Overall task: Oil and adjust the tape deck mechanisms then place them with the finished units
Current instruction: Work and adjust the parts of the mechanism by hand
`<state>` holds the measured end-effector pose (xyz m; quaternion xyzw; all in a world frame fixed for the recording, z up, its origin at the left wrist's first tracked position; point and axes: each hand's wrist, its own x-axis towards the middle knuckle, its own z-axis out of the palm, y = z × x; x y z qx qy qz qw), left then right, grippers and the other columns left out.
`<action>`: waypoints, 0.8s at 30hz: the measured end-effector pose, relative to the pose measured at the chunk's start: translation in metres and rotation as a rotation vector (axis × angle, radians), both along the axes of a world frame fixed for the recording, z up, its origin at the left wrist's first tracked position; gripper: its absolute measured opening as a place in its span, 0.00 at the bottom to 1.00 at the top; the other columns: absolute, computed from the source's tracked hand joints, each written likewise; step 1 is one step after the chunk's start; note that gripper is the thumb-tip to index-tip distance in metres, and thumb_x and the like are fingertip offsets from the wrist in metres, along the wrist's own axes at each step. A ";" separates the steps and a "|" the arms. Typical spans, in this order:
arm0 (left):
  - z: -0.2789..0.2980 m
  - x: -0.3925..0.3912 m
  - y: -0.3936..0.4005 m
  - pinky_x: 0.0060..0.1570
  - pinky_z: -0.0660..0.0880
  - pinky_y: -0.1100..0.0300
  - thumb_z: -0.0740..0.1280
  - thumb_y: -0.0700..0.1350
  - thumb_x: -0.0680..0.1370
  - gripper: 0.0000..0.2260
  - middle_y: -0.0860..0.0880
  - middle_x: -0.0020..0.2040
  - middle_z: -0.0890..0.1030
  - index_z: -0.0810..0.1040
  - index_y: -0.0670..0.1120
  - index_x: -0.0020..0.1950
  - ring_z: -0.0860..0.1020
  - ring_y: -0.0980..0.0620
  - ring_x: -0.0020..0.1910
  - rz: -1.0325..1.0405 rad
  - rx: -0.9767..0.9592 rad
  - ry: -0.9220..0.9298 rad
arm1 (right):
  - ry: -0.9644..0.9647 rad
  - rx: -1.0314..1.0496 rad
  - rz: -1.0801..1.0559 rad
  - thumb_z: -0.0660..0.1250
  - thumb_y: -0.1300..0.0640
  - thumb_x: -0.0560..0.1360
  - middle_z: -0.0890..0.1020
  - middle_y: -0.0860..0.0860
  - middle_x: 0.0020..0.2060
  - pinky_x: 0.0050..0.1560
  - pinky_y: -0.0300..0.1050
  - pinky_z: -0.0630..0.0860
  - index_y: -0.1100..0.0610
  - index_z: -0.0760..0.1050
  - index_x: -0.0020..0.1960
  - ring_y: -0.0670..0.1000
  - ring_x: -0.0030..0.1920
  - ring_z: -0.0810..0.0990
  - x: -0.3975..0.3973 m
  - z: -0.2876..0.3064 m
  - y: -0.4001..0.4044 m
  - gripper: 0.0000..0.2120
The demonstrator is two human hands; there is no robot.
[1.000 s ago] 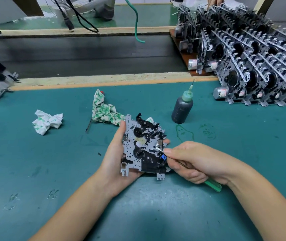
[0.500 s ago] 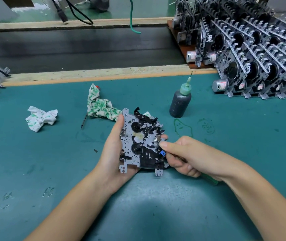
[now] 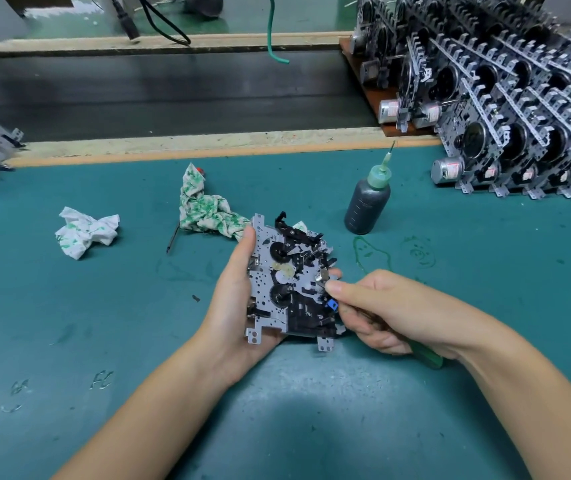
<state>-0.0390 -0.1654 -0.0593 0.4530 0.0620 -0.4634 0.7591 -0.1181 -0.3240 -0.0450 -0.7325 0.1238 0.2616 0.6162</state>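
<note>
Left hand [image 3: 242, 299] cradles the tape mechanism [image 3: 294, 278] above the mat while right hand [image 3: 381, 313] grips a green-handled tool [image 3: 428, 356] at its edge; a slip could bend small parts or drop the unit.

Teal bench [image 3: 104, 323]: oil bottle [image 3: 367, 206], rags [image 3: 204, 211].

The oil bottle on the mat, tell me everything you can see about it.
The oil bottle is a small dark grey, squeezable-looking plastic bottle with faint measuring marks on its side. It has a green cone cap ending in a thin needle tip that points up and leans slightly right. It stands upright on the teal mat, beyond the two hands and left of the rows of stacked mechanisms. Nothing touches it but the mat. A green scribble marks the mat just in front.
</note>
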 end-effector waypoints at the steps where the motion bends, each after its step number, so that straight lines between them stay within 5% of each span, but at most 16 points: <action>1: 0.000 0.000 0.000 0.56 0.75 0.49 0.54 0.65 0.76 0.31 0.38 0.56 0.81 0.77 0.41 0.63 0.80 0.42 0.56 0.000 0.003 -0.002 | 0.000 -0.008 0.001 0.55 0.44 0.79 0.64 0.47 0.16 0.19 0.32 0.58 0.51 0.66 0.22 0.45 0.17 0.59 0.000 0.000 0.000 0.27; 8: -0.004 0.002 0.002 0.57 0.74 0.49 0.56 0.64 0.76 0.30 0.39 0.56 0.81 0.83 0.42 0.55 0.81 0.43 0.55 0.010 -0.010 0.023 | -0.059 -0.075 0.021 0.53 0.46 0.81 0.71 0.49 0.16 0.20 0.32 0.60 0.52 0.68 0.24 0.44 0.15 0.63 0.000 0.002 -0.002 0.27; 13: -0.003 0.002 0.002 0.51 0.78 0.52 0.56 0.65 0.75 0.30 0.38 0.56 0.82 0.82 0.42 0.57 0.81 0.44 0.55 -0.015 -0.007 0.031 | -0.068 -0.070 0.020 0.55 0.46 0.80 0.70 0.48 0.16 0.22 0.35 0.60 0.51 0.72 0.24 0.44 0.17 0.62 0.001 0.002 -0.002 0.27; 24: -0.001 0.001 0.001 0.59 0.72 0.47 0.57 0.65 0.75 0.30 0.37 0.57 0.81 0.79 0.42 0.62 0.80 0.41 0.57 -0.002 0.019 0.026 | -0.061 -0.101 0.007 0.54 0.46 0.80 0.65 0.47 0.14 0.20 0.33 0.58 0.53 0.66 0.24 0.45 0.16 0.60 -0.001 0.004 0.000 0.27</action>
